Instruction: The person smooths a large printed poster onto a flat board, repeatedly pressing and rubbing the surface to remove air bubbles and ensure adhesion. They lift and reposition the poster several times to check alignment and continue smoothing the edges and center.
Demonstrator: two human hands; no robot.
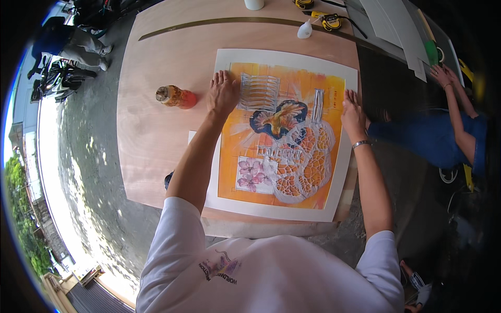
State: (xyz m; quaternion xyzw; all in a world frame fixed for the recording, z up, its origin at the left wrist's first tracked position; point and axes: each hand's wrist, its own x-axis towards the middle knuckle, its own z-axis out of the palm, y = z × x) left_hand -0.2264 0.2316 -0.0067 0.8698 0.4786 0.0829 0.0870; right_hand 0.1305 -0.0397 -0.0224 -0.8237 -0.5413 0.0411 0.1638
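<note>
An orange collage picture with a white mat border lies on the wooden table. It bears white lace, a dark-edged flower shape and a panel of pink blossoms. My left hand rests on the left border near the upper corner, fingers stretched out and lying flat. On the opposite side, my right hand lies along the right border, its fingers pointing away from me. Neither hand is lifting the picture. Another white sheet edge pokes out from under its left side.
Left of the picture, a bottle with red-orange contents stands on the plywood tabletop. A long metal ruler, white squeeze bottle and yellow tape measure lie at the far side. A person in blue works at the right near grey boards.
</note>
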